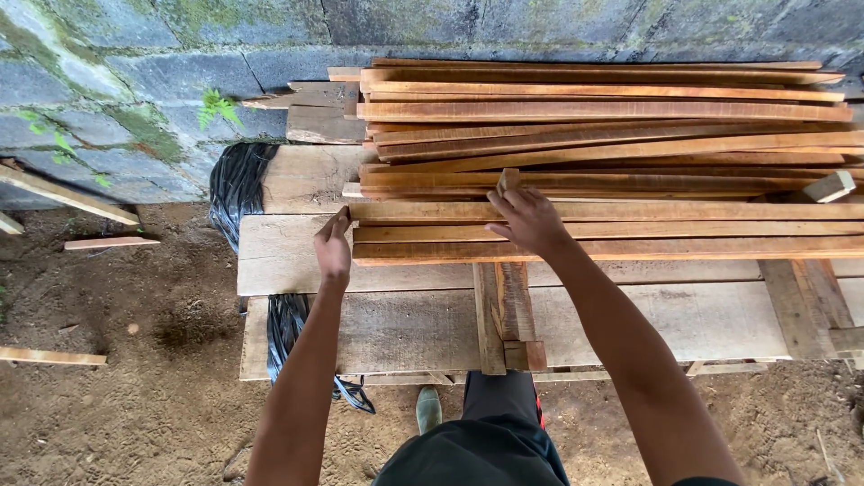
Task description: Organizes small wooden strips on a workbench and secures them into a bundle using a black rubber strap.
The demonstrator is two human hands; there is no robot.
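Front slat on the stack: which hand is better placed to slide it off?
Probably the left hand: it is at the slat's free end. The right hand rests flat on top, further along.

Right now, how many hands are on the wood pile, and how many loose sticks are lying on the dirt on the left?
Hands on the stacked slats: 2, left hand and right hand
Loose sticks on the dirt: 4
Total: 6
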